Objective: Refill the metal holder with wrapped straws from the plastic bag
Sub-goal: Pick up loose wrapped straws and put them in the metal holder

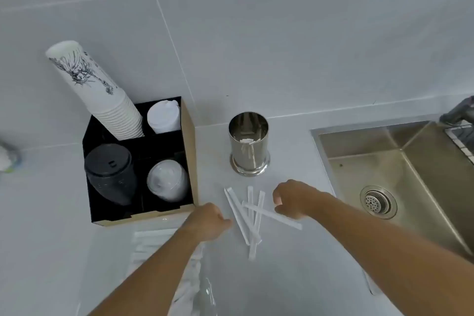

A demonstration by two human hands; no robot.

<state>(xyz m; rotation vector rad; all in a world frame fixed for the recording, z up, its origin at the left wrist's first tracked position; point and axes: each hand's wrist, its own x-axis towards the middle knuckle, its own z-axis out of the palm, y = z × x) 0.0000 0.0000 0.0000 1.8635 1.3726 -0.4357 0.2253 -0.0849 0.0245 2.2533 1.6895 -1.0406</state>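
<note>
The shiny metal holder (248,145) stands upright on the counter near the wall, with one or two wrapped straws inside. Several wrapped straws (250,215) lie loose and crossed on the counter in front of it. A clear plastic bag (154,244) holding more wrapped straws lies at the lower left, partly under my left arm. My left hand (207,222) is a closed fist at the bag's bunched edge, just left of the loose straws. My right hand (292,199) hovers over the right end of the loose straws, fingers curled downward and apart, holding nothing.
A black organiser box (188,136) with a stack of paper cups (95,87) and lids stands to the left of the holder. A steel sink (384,167) is sunk into the counter at the right, with a tap (459,110) behind it. A tiled wall rises behind.
</note>
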